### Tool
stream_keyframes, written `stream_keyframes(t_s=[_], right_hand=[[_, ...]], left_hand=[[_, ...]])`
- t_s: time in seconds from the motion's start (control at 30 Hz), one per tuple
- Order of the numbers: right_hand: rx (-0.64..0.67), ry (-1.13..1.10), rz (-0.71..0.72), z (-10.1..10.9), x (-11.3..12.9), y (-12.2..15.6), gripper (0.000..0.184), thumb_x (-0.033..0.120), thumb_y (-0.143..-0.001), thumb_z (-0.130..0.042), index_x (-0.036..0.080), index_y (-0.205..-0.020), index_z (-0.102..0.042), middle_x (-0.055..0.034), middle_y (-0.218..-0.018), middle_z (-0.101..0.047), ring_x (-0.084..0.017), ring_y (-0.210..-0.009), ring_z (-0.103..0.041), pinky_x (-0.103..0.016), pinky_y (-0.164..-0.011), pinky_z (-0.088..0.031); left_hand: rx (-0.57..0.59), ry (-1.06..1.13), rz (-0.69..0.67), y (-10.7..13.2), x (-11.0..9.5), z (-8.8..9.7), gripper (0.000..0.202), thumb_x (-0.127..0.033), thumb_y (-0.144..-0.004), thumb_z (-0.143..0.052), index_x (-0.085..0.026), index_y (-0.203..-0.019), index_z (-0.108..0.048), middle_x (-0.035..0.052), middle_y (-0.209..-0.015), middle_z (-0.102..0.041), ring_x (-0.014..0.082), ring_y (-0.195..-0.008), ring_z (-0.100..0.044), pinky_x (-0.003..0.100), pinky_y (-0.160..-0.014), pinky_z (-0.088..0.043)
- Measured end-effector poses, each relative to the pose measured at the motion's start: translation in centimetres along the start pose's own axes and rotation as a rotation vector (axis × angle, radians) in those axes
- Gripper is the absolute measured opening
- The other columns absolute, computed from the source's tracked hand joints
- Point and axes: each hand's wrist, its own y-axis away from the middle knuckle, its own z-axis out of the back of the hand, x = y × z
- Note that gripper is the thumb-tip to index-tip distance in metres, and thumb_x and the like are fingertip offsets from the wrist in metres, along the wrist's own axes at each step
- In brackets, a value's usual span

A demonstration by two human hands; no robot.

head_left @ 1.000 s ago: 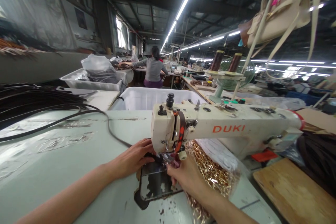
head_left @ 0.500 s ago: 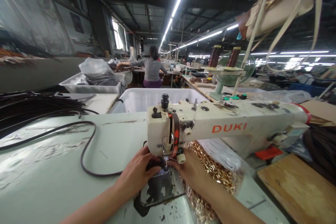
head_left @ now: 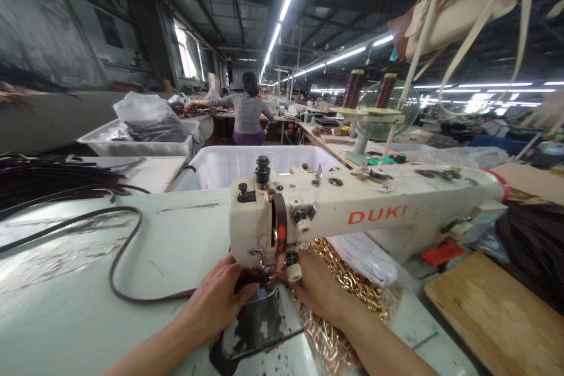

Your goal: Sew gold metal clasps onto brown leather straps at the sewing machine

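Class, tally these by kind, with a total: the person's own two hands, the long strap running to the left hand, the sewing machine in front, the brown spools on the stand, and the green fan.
Left hand and right hand: 2
Strap: 1
Sewing machine: 1
Brown spools: 2
Green fan: 1
Total: 7

I watch my left grip (head_left: 218,292), a bare hand, pinch a thin, dark brown, leather-like strap (head_left: 111,273) at the left end of a cream sewing machine (head_left: 326,214) lettered DUKI in orange. The strap loops toward the left edge of the pale green bench (head_left: 185,235). My right grip (head_left: 315,283), also bare, sits opposite, its fingertips partly hidden. Beside it lies a clear-bagged pile of gold-coloured metal clasps (head_left: 352,282). Beyond the far edge I see a white plastic bin (head_left: 220,165) and a person in grey (head_left: 249,114).
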Motion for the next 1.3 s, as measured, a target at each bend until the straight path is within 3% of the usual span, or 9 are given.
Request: stream_keyframes(t_s=[0.27, 0.43, 0.6, 0.83, 1.1, 1.3], right_hand=[[0.095, -0.009, -0.036, 0.6, 0.3, -0.4, 0.012, 0.02, -0.087, -0.056, 0.018, -0.084, -0.067, -0.006, -0.095, -0.067, -0.02, -0.092, -0.06, -0.025, -0.077, -0.04], [0.054, 0.006, -0.049, 0.5, 0.4, -0.3, 0.017, 0.025, -0.091, -0.053, 0.019, -0.092, -0.068, -0.0067, -0.101, -0.066, -0.021, -0.094, -0.06, -0.027, -0.078, -0.041], [0.019, 0.018, -0.108, 0.0, 1.5, -0.3, 0.034, 0.048, -0.079, -0.064, 0.023, -0.102, -0.068, -0.0063, -0.102, -0.066, -0.025, -0.091, -0.06, -0.031, -0.077, -0.043], [-0.102, 0.204, -0.164, -2.1, 3.2, -0.5, 0.031, 0.035, -0.085, -0.047, 0.028, -0.11, -0.064, -0.0053, -0.098, -0.068, -0.026, -0.085, -0.061, -0.036, -0.075, -0.042], [-0.069, 0.248, -0.224, -2.5, 3.5, -0.4, 0.035, 0.042, -0.083, -0.046, 0.023, -0.107, -0.064, -0.0097, -0.103, -0.067, -0.03, -0.087, -0.061, -0.038, -0.072, -0.043], [-0.097, 0.187, -0.177, -2.2, 2.8, -0.4, 0.045, 0.044, -0.083, -0.049, 0.019, -0.12, -0.059, -0.0126, -0.11, -0.065, -0.032, -0.093, -0.06, -0.041, -0.078, -0.042]], left_hand=[[0.025, 0.053, -0.009, -0.1, 0.0, 0.4, 0.017, -0.027, -0.081, -0.053, -0.019, -0.094, -0.061, 0.007, -0.096, -0.059, 0.0262, -0.092, -0.057, 0.038, -0.079, -0.046], [0.023, 0.057, 0.0, -0.2, -0.1, 0.1, 0.019, -0.029, -0.082, -0.054, -0.019, -0.097, -0.061, 0.0074, -0.098, -0.059, 0.0274, -0.092, -0.056, 0.04, -0.081, -0.044], [0.007, 0.05, -0.001, 0.1, 0.0, -0.2, 0.02, -0.028, -0.082, -0.054, -0.018, -0.098, -0.06, 0.0081, -0.101, -0.058, 0.0285, -0.098, -0.054, 0.042, -0.085, -0.043], [-0.003, 0.045, 0.016, 0.1, -0.2, 0.0, 0.019, -0.024, -0.081, -0.053, -0.02, -0.097, -0.061, 0.0059, -0.101, -0.057, 0.0258, -0.097, -0.054, 0.039, -0.085, -0.043], [-0.001, 0.044, 0.027, 0.2, -0.5, 0.0, 0.019, -0.023, -0.08, -0.053, -0.02, -0.097, -0.061, 0.0054, -0.102, -0.057, 0.0252, -0.097, -0.054, 0.039, -0.086, -0.042], [0.02, 0.043, 0.033, -0.1, -0.7, 0.5, 0.018, -0.024, -0.081, -0.053, -0.02, -0.097, -0.062, 0.0049, -0.102, -0.057, 0.0241, -0.097, -0.055, 0.037, -0.086, -0.042]])
